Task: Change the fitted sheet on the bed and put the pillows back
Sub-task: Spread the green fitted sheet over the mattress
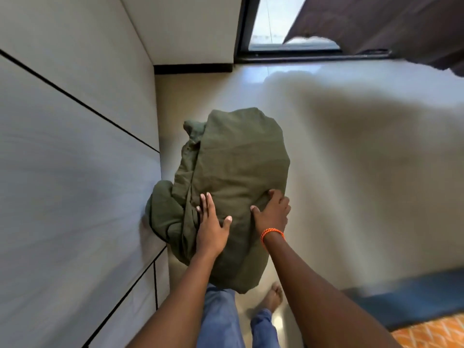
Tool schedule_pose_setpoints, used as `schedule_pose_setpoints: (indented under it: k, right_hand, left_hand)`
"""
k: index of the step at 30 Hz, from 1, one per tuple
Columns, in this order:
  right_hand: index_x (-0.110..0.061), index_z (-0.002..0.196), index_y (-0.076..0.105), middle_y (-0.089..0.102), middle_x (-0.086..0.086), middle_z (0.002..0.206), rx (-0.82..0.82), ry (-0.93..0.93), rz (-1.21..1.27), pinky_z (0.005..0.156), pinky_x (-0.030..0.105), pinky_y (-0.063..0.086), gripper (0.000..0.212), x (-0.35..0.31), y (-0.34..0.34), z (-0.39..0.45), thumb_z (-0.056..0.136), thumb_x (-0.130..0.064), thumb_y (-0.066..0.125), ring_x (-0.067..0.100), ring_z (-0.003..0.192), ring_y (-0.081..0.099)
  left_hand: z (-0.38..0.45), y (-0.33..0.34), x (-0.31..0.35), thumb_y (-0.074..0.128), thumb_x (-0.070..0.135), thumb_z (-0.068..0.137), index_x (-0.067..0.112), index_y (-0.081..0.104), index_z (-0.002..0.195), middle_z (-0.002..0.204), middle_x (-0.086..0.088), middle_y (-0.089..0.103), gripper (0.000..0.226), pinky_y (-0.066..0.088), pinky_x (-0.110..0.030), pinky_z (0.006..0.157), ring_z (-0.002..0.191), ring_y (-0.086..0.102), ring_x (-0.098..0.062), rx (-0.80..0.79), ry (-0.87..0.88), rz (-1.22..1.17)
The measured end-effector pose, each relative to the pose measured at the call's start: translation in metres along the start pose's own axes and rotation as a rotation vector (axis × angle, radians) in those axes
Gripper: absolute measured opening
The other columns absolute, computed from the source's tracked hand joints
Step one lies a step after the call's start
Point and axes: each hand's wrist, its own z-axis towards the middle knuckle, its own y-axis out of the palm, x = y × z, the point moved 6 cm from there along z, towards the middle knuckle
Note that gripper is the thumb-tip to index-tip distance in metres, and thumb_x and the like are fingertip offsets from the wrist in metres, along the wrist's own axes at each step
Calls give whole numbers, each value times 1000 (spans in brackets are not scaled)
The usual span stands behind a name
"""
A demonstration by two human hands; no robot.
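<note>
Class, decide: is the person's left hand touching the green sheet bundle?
Touching. The head view shows the left hand laid flat, fingers straight, on the green sheet bundle, with no gap showing.

Bed [426,332] cut off at lower right corner, only an orange patterned patch showing; curtain [391,26] and floor [351,146] smeared by motion blur; right hand [272,213] fingertips hidden behind the green bundle [233,172].
</note>
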Motion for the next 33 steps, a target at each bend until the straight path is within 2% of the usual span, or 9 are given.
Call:
schedule_pose_setpoints:
  k: [4, 8, 13, 15, 17, 19, 26, 30, 33]
  right_hand:
    - [-24, 161, 5, 35, 16, 160, -106, 333, 303, 117, 60, 37, 126, 22, 13, 11, 72, -33, 94, 40, 144, 40]
    - [-10, 136, 55, 66, 10, 134, -253, 398, 497, 101, 44, 54, 94, 38, 7, 11, 59, -38, 101, 32, 114, 65]
    - [-9, 127, 65, 71, 5, 123, -364, 301, 556, 103, 46, 54, 69, 31, 0, 0, 72, -37, 94, 30, 110, 67]
    - [-10, 129, 64, 70, 5, 126, -352, 278, 553, 104, 46, 53, 64, 27, -1, -3, 77, -36, 91, 30, 111, 66]
    - [-8, 129, 63, 69, 6, 125, -322, 263, 548, 102, 43, 52, 59, 27, -2, -3, 82, -33, 88, 31, 111, 65]
    - [-6, 127, 65, 70, 8, 124, -300, 258, 551, 97, 39, 52, 55, 28, -1, -2, 83, -31, 87, 30, 106, 65]
    - [-7, 128, 63, 68, 9, 128, -279, 269, 569, 101, 42, 50, 52, 24, 5, -6, 86, -31, 84, 28, 101, 61]
    - [-8, 131, 61, 68, 8, 131, -311, 253, 602, 104, 43, 50, 52, 21, 1, -13, 89, -29, 82, 31, 110, 64]
    - [-10, 136, 57, 65, 6, 134, -352, 242, 606, 109, 48, 47, 53, 17, -7, -21, 91, -30, 79, 31, 114, 62]
  left_hand:
    - [-2, 3, 3, 59, 46, 103, 35, -22, 163, 170, 15, -25, 101, 31, -52, 122, 161, -6, -25, 38, -8, 40]
    - [-4, -2, 3, 63, 45, 101, 38, -13, 165, 174, 14, -13, 100, 32, -52, 122, 162, 4, -24, 18, -15, 16]
    - [-13, -53, -19, 73, 37, 95, 40, 55, 136, 135, 1, 64, 45, 54, -40, 97, 127, 61, -28, 415, -85, -250]
    - [-5, -70, -40, 81, 52, 83, 32, 48, 141, 144, -6, 53, 70, 47, -51, 106, 135, 50, -35, 510, -266, -176]
    - [11, -67, -70, 82, 72, 70, 28, 28, 158, 165, -9, 25, 113, 28, -60, 121, 151, 28, -39, 397, -516, -177]
    - [21, -63, -84, 82, 81, 62, 26, 27, 158, 164, -9, 27, 124, 32, -59, 123, 150, 33, -39, 282, -575, -337]
    - [24, -78, -70, 69, 38, 99, 19, 57, 111, 121, -8, 64, 25, 54, -49, 97, 111, 64, -35, 385, -403, -332]
    - [19, -77, -56, 74, 23, 87, 18, 71, 96, 116, -10, 68, 10, 56, -47, 95, 102, 66, -35, 282, -348, -579]
    - [2, -74, -34, 73, 29, 68, 21, 79, 93, 108, -8, 75, 27, 57, -53, 96, 103, 67, -37, 122, -278, -706]
